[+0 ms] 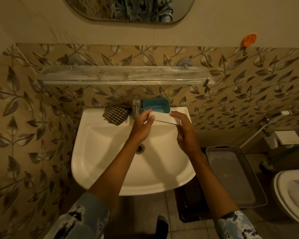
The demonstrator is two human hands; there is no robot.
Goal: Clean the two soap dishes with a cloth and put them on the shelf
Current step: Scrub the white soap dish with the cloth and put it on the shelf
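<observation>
Leaf-patterned tiles in brown and grey cover the bathroom wall behind a white ceramic washbasin (100,163), and a long clear glass shelf (121,75) on 2 round metal brackets runs across that wall above the tap, with nothing standing on it. Both of the person's bare hands are raised over the back of the basin, holding a white rectangular plastic soap dish (164,117) between them. The left hand (142,128) pinches the dish's left end, thumb on top and fingers curled under, closed firmly on it. The right hand (184,130) grips the right end the same way, fingertips wrapped over the corner. The white dish is tilted so that its long lower edge faces me, and it sits just in front of a teal rectangular plastic soap dish (156,105), which rests open side up on the basin's back ledge, right of the chrome tap (136,107). A black-and-white checked cloth (116,115) lies crumpled on the ledge to the left of the tap, apart from both hands. Patterned blue-and-white sleeves cover the forearms near the bottom edge. To the right of the basin a grey plastic tray (236,176) sits lower down, next to a white toilet (293,194). An orange hook (248,40) is stuck on the plain wall higher up, and an oval mirror (129,8) hangs above.
</observation>
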